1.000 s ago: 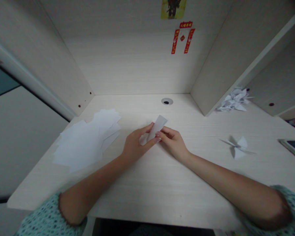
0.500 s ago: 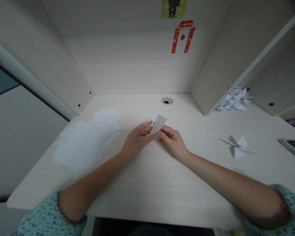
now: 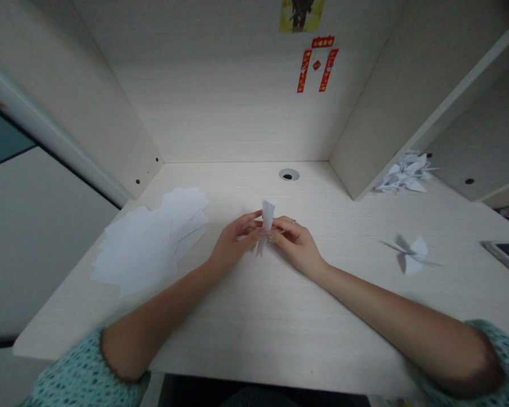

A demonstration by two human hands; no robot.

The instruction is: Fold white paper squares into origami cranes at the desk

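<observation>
The fingers of the right hand and the fingers of the left hand were pinched from either side on a narrow folded piece of white paper; neither hand had released it. The piece stood nearly upright above the desk, with its pointed end up and a thin tip showing below the fingertips. The step in hand appeared to be the shaping of this slim folded form (its creases were mostly hidden by the fingers). Any further crease would call for one hand to keep its pinch while the other freed the paper.

A thin ring sat on a finger of the right hand. To the left lay a loose pile of white paper sheets. To the right sat a folded paper figure with pointed wings, and farther off, against the right partition, lay a heap of folded paper figures. A smartphone lay at the right edge of the desk. On the far panel, red paper decorations hung below a yellow picture; their small characters could not be read, and no brand or label was legible.
</observation>
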